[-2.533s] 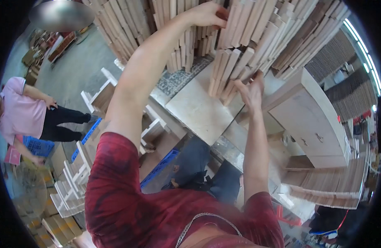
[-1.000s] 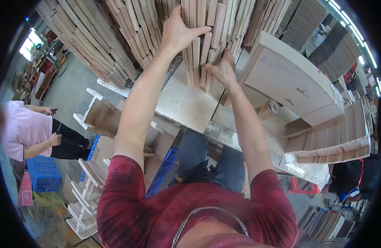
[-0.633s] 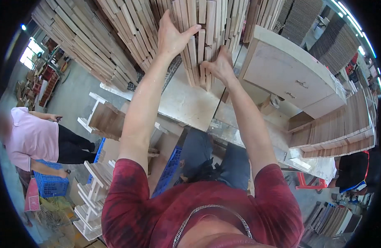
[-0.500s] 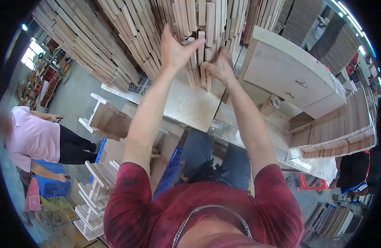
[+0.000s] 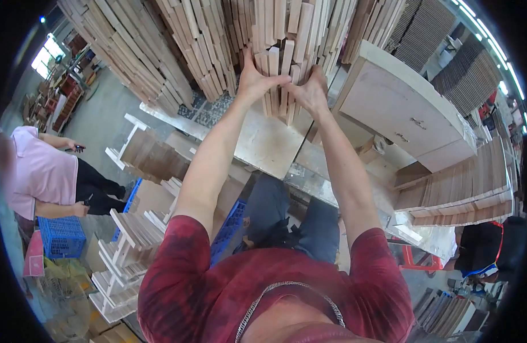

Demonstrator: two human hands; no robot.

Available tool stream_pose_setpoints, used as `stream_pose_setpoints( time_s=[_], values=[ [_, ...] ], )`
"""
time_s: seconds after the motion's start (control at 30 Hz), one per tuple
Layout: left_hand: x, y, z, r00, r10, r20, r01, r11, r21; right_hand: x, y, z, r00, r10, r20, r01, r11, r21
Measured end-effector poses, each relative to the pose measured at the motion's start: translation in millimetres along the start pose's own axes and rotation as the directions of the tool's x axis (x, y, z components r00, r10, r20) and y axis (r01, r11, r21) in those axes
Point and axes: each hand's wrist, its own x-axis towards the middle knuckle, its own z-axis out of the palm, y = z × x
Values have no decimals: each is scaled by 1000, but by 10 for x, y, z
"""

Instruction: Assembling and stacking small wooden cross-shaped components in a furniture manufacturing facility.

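Both arms reach forward to a small bundle of pale wooden strips (image 5: 282, 106) standing on end at the front of a tall stack. My left hand (image 5: 255, 84) is closed against the bundle's left side, its thumb lying across the front. My right hand (image 5: 310, 91) grips the right side, fingers behind the edge and thumb toward the left thumb. The two thumbs almost meet over the strips. The far fingertips are partly hidden by the wood. Under the bundle is a light worktop board (image 5: 269, 146).
Tall stacks of wooden strips (image 5: 129, 51) line the back. At the right stand a white cabinet-like box (image 5: 401, 106) and a row of brown wooden slats (image 5: 458, 186). A person in a pink shirt (image 5: 43, 171) stands left, near a blue crate (image 5: 62, 237) and stacked white-edged pieces (image 5: 126, 260).
My left hand has come down from above the strips and closed on the bundle's left side. My right hand stays at the right side, its thumb now nearer the left one.
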Motion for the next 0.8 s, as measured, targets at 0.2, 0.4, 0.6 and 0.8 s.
stream_pose_setpoints(
  time_s=[0.2, 0.4, 0.6, 0.8],
  values=[
    [-129, -406, -63, 913, -199, 357, 253, 961, -112, 68, 158, 4, 1000, 20, -1, -20, 999, 28],
    [-138, -1079, -215, 949, -29, 314, 49, 997, -57, 147, 73, 220, 959, -271, 85, 260, 958, 119],
    [-387, -1130, 104, 986, 67, 153, -55, 995, -82, 31, 435, 298, 971, -232, 65, 188, 896, 402],
    [-505, -560, -46, 961, -130, 245, 140, 990, -25, -38, 113, -19, 986, -99, 133, 44, 931, 361]
  ],
)
